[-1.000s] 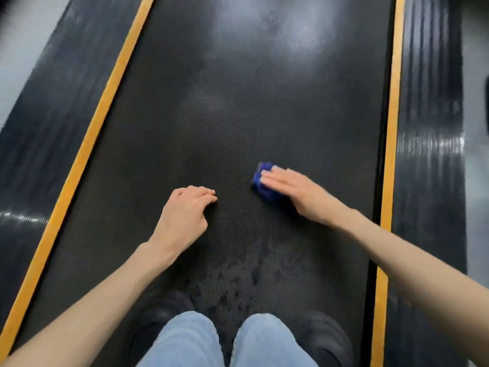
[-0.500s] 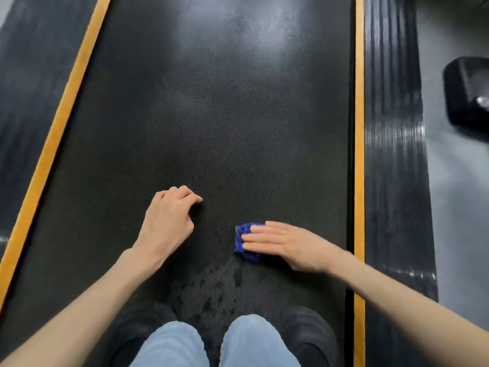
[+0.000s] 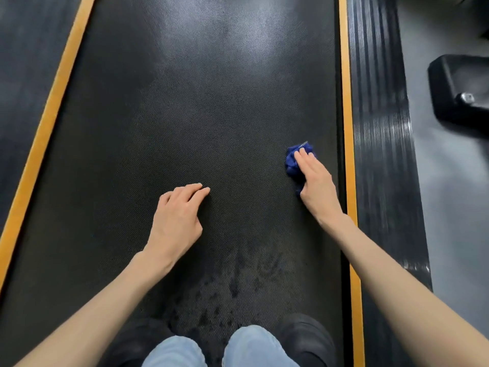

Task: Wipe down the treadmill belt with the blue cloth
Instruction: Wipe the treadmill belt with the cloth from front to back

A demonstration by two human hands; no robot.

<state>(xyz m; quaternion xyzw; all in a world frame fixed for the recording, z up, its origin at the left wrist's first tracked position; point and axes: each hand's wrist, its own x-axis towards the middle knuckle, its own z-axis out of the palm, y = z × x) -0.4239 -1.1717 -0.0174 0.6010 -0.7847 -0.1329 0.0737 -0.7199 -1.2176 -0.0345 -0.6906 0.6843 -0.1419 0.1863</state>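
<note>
Head view: right hand (image 3: 317,186) lies flat on the blue cloth (image 3: 293,160), right of centre in the frame, close to the right orange stripe (image 3: 345,102). Its fingers (image 3: 304,158) are straight and pressed together, pushing the bunched cloth onto the treadmill belt (image 3: 211,115). Thumb is mostly hidden, so I can't tell if it hooks the cloth edge.

Left hand (image 3: 177,221) sits at frame centre with fingers (image 3: 195,190) bent, close together, tips on the belt. It holds nothing and looks like a brace.

Dark blotchy marks (image 3: 232,284) show lower centre, just ahead of the knees (image 3: 254,345). Could be damp or dirt, can't say which.

Step in hand, my read: a wiping pass along the right margin of the belt.

How to do it well:
- The cloth is wadded, so its contact patch is small. Spreading it under the palm would cover more per pass.
- Load through the palm, not just the fingertips, since the textured belt will drag on the fabric.
- Run overlapping lanes, right stripe across to the left stripe (image 3: 53,107), so no strip gets skipped.
- Stop at the stripe; the ribbed side rail (image 3: 378,128) isn't in scope.
- Take the blotchy patch near the knees with extra pressure.
- Upper half of the belt looks out of easy reach from this crouch, so shifting forward probably beats overreaching.
- Leave the left hand planted for balance.
</note>
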